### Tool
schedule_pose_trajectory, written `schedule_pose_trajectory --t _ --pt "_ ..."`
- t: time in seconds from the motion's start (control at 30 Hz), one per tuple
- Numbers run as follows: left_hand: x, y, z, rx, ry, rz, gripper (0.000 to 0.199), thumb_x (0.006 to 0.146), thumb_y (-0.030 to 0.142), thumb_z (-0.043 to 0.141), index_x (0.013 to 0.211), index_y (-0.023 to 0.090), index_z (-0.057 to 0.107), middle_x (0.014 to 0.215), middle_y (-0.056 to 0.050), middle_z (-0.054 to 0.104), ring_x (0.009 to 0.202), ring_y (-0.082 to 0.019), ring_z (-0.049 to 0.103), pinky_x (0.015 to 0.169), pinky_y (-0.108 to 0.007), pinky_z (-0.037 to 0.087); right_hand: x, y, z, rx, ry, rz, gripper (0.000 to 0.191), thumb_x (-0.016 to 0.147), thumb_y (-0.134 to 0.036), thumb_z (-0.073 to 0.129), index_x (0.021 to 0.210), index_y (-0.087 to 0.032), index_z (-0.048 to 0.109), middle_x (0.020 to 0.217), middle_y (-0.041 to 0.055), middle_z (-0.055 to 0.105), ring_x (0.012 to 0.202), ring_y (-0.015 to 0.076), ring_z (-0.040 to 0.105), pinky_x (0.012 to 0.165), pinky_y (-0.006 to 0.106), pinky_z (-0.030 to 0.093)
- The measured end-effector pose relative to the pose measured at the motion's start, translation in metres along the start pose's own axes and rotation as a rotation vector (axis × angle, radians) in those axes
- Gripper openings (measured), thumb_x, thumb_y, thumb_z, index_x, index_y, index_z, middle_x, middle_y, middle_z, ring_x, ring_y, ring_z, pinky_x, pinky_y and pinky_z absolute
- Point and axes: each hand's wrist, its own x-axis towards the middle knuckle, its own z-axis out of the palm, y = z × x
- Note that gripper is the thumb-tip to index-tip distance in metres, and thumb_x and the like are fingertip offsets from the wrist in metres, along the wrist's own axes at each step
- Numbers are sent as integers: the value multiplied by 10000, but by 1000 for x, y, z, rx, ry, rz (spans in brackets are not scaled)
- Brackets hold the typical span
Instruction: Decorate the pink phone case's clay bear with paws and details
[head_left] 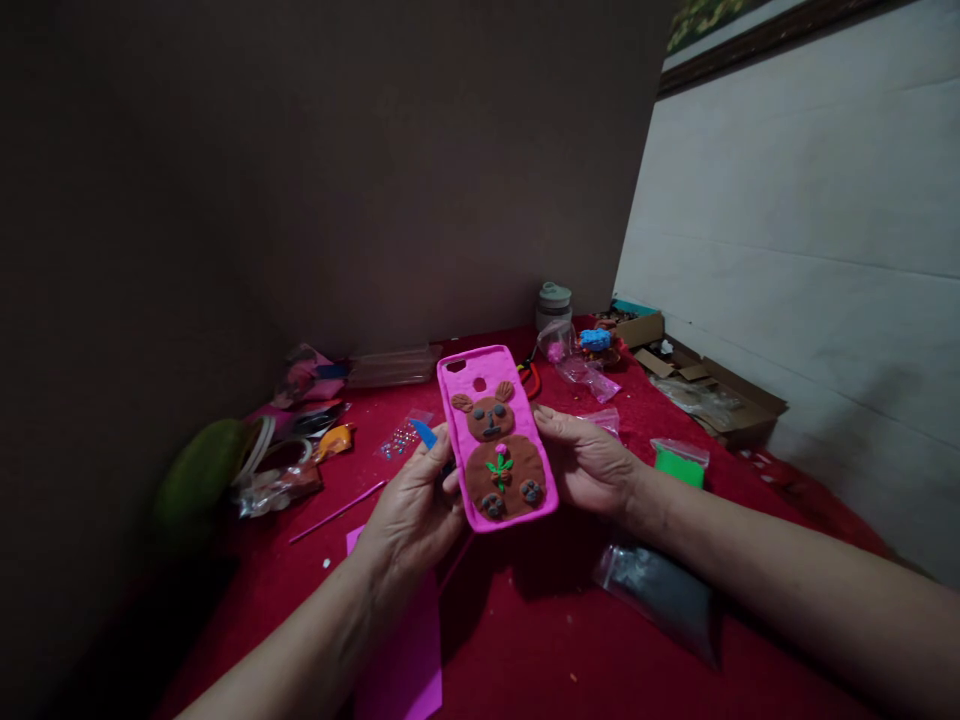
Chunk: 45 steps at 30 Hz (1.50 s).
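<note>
Between my two hands a pink phone case (461, 420) is held up above the table, its decorated back facing me. A brown clay bear (517, 462) with grey eyes, nose and paw pads covers most of it, and a pink flower with green leaves sits on the belly. My left hand (420, 490) grips the case's left edge. Near that thumb a blue pointed piece (424, 433) sticks out; whether the hand holds it too is unclear. My right hand (589, 460) closes on the right edge, with its fingers partly hidden behind the case.
A red cloth (540, 620) covers the table. Below my left hand lies a pink sheet (405, 650), with a thin pink stick (337, 510) to its left. Bags of grey (660, 595) and green clay (679, 463) are at right. Cardboard boxes (720, 385) and a lidded bottle (554, 305) stand farther back.
</note>
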Motion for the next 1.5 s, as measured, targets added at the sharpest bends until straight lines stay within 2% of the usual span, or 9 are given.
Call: schedule_pose_trajectory --t 0.1,0.23,0.4,0.6,0.8,1.0,1.13,1.3,1.5 --pt "1 0 -2 20 -34 -9 159 728 171 784 784 144 637 478 84 501 349 6 339 433 -119 426 0 0 3 -5 22 8 213 873 -204 597 1076 -144 610 1031 97 706 990 222 662 1020 471 426" --pt "1 1 -6 74 -77 -17 316 623 220 869 764 156 594 488 103 452 372 -1 320 411 -118 370 -1 -2 3 9 42 8 146 884 -175 562 1017 -160 620 960 64 721 909 193 677 1028 460 423" --pt "-2 1 -6 180 -123 -35 352 666 335 844 721 164 542 480 103 374 383 -22 275 378 -143 276 -2 -6 2 42 66 92 216 955 -217 426 1029 -140 615 949 95 722 951 212 676 1034 481 415" --pt "-4 2 -6 282 -123 13 367 671 313 833 714 161 502 540 96 403 404 -15 290 389 -141 236 -2 -12 3 59 96 161 318 972 -281 364 1139 -130 588 997 112 714 1005 219 666 1025 475 430" --pt "-7 5 -3 351 -81 165 337 631 246 830 742 163 523 561 102 425 386 7 282 379 -131 201 1 -17 0 49 139 112 299 959 -293 382 1108 -156 602 959 94 721 985 224 671 990 476 460" --pt "-6 0 -4 452 -75 106 324 678 311 797 698 164 509 547 89 407 386 -11 256 364 -153 189 3 -17 0 16 187 41 304 982 -275 355 1043 -148 624 904 87 726 902 214 688 953 464 486" --pt "-6 -2 -5 516 -60 124 330 690 339 773 700 186 481 518 100 352 397 -30 238 373 -165 187 2 -15 0 -20 212 -59 240 960 -220 415 1084 -178 616 933 53 726 854 189 685 937 437 496" --pt "-7 1 -6 693 -28 254 261 762 357 692 685 174 522 547 73 408 420 -39 270 401 -180 191 2 -11 -1 -68 201 -155 186 913 -189 504 1053 -196 627 909 31 714 817 174 670 931 421 496" --pt "-9 7 -6 994 -2 435 99 789 213 580 702 174 606 579 44 483 481 -76 344 449 -203 242 1 -9 0 -124 184 -190 158 889 -197 562 1038 -201 614 1017 44 699 904 178 657 917 387 499"
